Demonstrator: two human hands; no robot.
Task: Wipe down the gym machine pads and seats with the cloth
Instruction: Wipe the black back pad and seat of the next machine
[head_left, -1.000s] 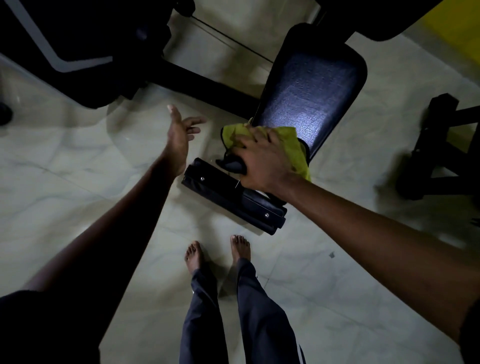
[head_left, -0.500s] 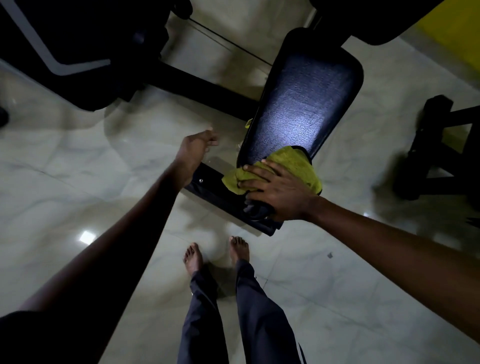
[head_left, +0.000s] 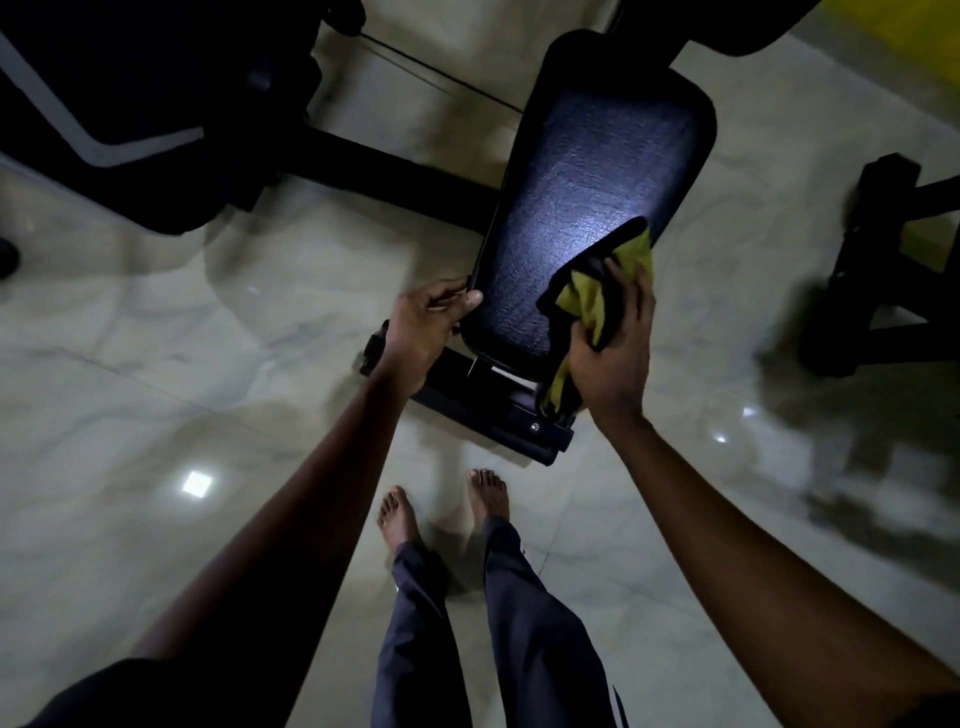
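A dark blue padded seat (head_left: 582, 208) of a gym bench runs away from me at the centre, over a black metal foot bar (head_left: 483, 410). My left hand (head_left: 423, 325) grips the seat's near left edge, thumb on the pad. My right hand (head_left: 615, 343) is closed on a yellow-green cloth (head_left: 589, 306) at the seat's near right corner. Part of the cloth hangs down below my hand beside the frame.
Black machine frames stand at the upper left (head_left: 156, 104) and at the right (head_left: 883, 270). A thin cable (head_left: 441, 78) crosses the glossy pale tiled floor behind the seat. My bare feet (head_left: 441, 509) stand just in front of the foot bar.
My left hand moved right and took hold of the seat's left edge. My right hand, with the cloth, moved off the near end and up to the seat's right corner.
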